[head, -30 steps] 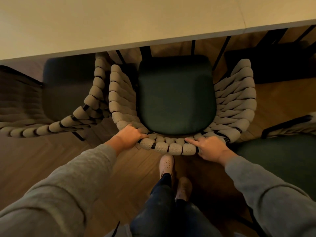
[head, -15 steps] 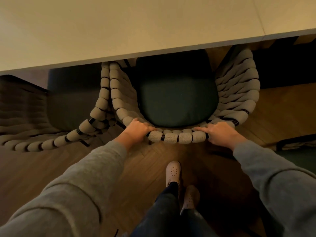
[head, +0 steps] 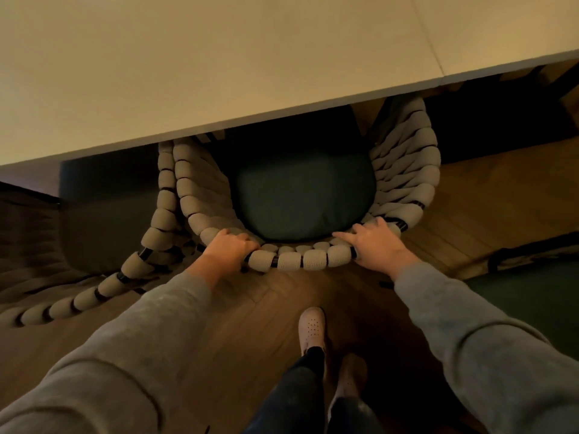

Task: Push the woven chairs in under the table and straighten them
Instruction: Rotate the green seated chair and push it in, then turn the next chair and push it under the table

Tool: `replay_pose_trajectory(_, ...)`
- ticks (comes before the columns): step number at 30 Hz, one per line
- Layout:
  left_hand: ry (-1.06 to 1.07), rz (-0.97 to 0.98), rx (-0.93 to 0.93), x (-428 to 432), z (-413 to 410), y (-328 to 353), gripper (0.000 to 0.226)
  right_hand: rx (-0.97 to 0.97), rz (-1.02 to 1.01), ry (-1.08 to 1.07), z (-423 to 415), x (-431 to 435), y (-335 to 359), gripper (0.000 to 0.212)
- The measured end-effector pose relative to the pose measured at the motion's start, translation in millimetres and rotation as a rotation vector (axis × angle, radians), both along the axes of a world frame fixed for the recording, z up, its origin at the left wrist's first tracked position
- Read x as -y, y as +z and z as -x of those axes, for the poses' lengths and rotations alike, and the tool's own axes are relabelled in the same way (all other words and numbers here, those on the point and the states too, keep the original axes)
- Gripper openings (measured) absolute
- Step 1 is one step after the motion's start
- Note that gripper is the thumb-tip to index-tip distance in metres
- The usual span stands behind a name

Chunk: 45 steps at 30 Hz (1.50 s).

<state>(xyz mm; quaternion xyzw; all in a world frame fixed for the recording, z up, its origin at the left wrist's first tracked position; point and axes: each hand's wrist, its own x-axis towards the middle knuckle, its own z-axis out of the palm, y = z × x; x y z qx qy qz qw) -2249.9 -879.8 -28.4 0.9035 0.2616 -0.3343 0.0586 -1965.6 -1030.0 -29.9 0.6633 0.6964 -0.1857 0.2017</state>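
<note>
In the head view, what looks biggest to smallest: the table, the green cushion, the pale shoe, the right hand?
1. table
2. green cushion
3. right hand and pale shoe look about alike; I won't rank them.

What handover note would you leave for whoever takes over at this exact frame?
Left hand grips the woven back rim of the middle chair, fingers curled over it. Right hand rests on the same rim, fingers fairly straight.
Middle chair: front of the seat is under the table edge, back outside it.
Left chair: seat partly under, back angled outward, its arm close against the middle chair.
Right chair: only a corner shows, out from the table.
Done: middle chair partly in.
Left: push it fully in and square it, then do the left and right chairs.
</note>
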Motion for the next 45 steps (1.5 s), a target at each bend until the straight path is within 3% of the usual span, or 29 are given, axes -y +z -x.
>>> replay_pose_trajectory(3,0.067,0.121,0.041,0,5,8,0.076,-0.086,-0.079,-0.106,-2,17,10,0.103)
replay_pose_trajectory(5,0.114,0.192,0.093,2,0,20,0.098,-0.153,-0.215,-0.191,-15,39,21,0.101)
replay_pose_trajectory(8,0.057,0.123,0.351,17,-31,37,0.112,-0.181,-0.407,-0.338,-50,82,34,0.090)
replay_pose_trajectory(12,-0.090,0.030,0.682,59,-99,51,0.075,-0.098,-0.454,-0.467,-94,151,42,0.084)
replay_pose_trajectory(18,-0.330,-0.013,0.835,154,-197,62,0.041,0.014,-0.396,-0.580,-147,293,48,0.083)
replay_pose_trajectory(26,-0.320,-0.066,0.658,326,-281,23,0.045,0.072,-0.318,-0.643,-217,513,42,0.068)
replay_pose_trajectory(31,-0.281,-0.013,0.538,447,-327,9,0.049,0.084,-0.061,-0.664,-265,634,52,0.047)
replay_pose_trajectory(36,-0.277,0.055,0.502,529,-374,19,0.052,0.264,0.240,-0.612,-294,697,68,0.047)
replay_pose_trajectory(45,-0.208,0.194,0.450,627,-457,24,0.059,0.337,0.346,-0.573,-333,741,79,0.069)
